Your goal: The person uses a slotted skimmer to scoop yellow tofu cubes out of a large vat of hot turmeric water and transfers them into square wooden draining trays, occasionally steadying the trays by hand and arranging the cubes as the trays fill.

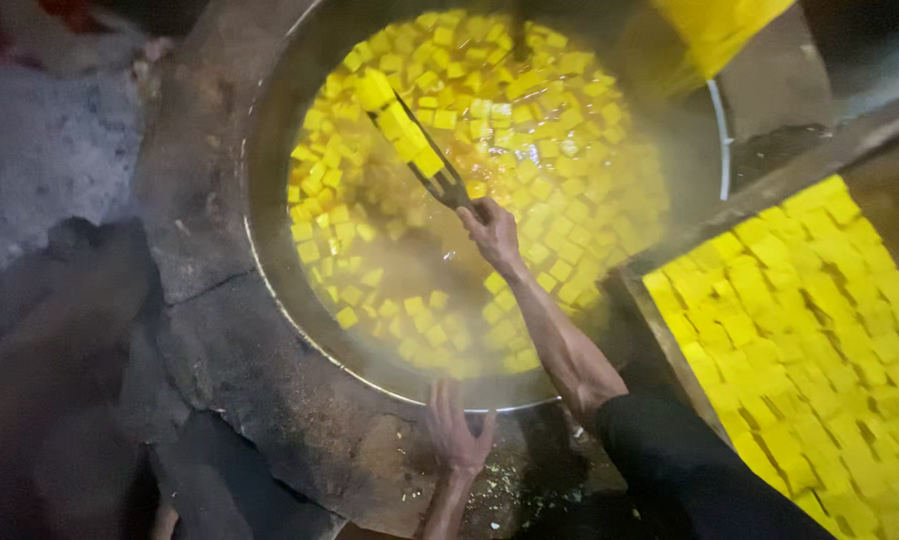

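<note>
Yellow cubes (pixel 530 130) fill the big round pan (pixel 270 200), floating in steaming liquid that clouds the middle, thickest from ten round to four o'clock and thinner near seven, and the pan sits sunk in a cracked dark stone surround (pixel 220 340). At three to five o'clock a tray (pixel 660 320) holds more yellow cubes packed in tight rows. The right hand (pixel 493 232) reaches in from five o'clock, fingers clamped around the handle of a long skimmer (pixel 425 155) whose blade lifts a short row of cubes toward eleven o'clock. The left hand (pixel 457 432) rests at six o'clock, fingers spread flat on the surround just outside the rim. The step in hand looks like turning or scooping the cubes; it calls for a level blade and slow travel so the soft, wet, bright pieces do not slide off or break.
</note>
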